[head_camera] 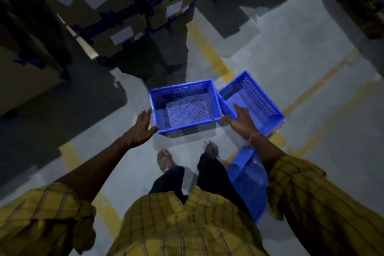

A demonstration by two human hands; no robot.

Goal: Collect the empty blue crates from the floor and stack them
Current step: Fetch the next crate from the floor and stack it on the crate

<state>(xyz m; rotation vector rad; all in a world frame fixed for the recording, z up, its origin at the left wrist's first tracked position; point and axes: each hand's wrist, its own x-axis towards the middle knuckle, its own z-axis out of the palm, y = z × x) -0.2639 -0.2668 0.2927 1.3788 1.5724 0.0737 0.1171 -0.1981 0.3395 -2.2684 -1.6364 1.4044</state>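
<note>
OK, warehouse aisle, dim light. Grey concrete floor (pixel 291 64) with worn yellow lines (pixel 209 52) crossing under the crates. Racks of taped cardboard boxes (pixel 116 12) with white labels fill the left and top; more boxes at far right. Nothing sits between the person and the crates.

Three blue plastic crates in view, all empty:
- Centre crate (pixel 185 108): rectangular, upright, open top, slotted walls, diamond-lattice bottom. Looks lifted just off the floor, shadow below it; can't confirm the gap.
- Second crate (pixel 255 97): right of the first, same type, tilted, its near-left corner touching or overlapping the centre crate's right wall.
- Third crate (pixel 247 178): lower right, beside the person's right leg, partly hidden by the right forearm; its pose is unclear.

Left hand (pixel 143 129): fingers spread wide, thumb at the centre crate's near-left corner, palm against the left wall. Contact, not a closed grip.
Right hand (pixel 241 120): also spread wide, thumb toward the centre crate's near-right corner, fingers reaching over the second crate's rim. Can't tell which crate it actually bears on.

Person wears a yellow checked shirt (pixel 166 224), sleeves rolled, dark trousers, sandals (pixel 164 160). Thin band on the right wrist.
</note>
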